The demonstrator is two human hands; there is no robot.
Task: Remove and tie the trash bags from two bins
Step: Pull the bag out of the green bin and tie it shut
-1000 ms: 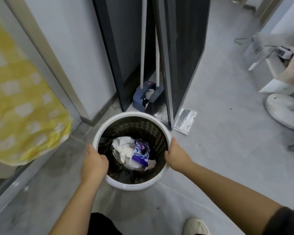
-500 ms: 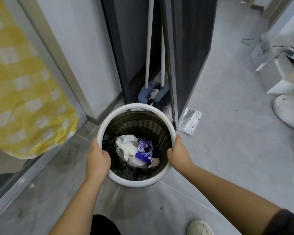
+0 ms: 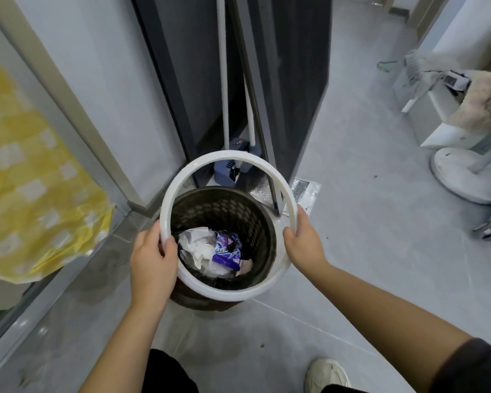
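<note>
A dark perforated bin [image 3: 240,214] stands on the grey floor in front of me. Inside lie crumpled white paper [image 3: 197,245] and a purple wrapper [image 3: 227,255], sitting in a thin liner that is hard to make out. A white plastic ring [image 3: 224,158] that clamps the liner is lifted off the bin's top and tilted, far side raised. My left hand [image 3: 152,258] grips the ring's left side. My right hand [image 3: 305,241] grips its right side.
A dark door frame [image 3: 267,109] and a broom with dustpan [image 3: 233,168] stand just behind the bin. A yellow checked cloth [image 3: 34,180] hangs at left. A silver foil pouch [image 3: 305,191] lies on the floor. A fan base [image 3: 465,177] and boxes sit at right.
The white ring sat on the bin's top before; now both hands have lifted it clear, exposing the dark bin's upper edge. The view has shifted slightly closer.
</note>
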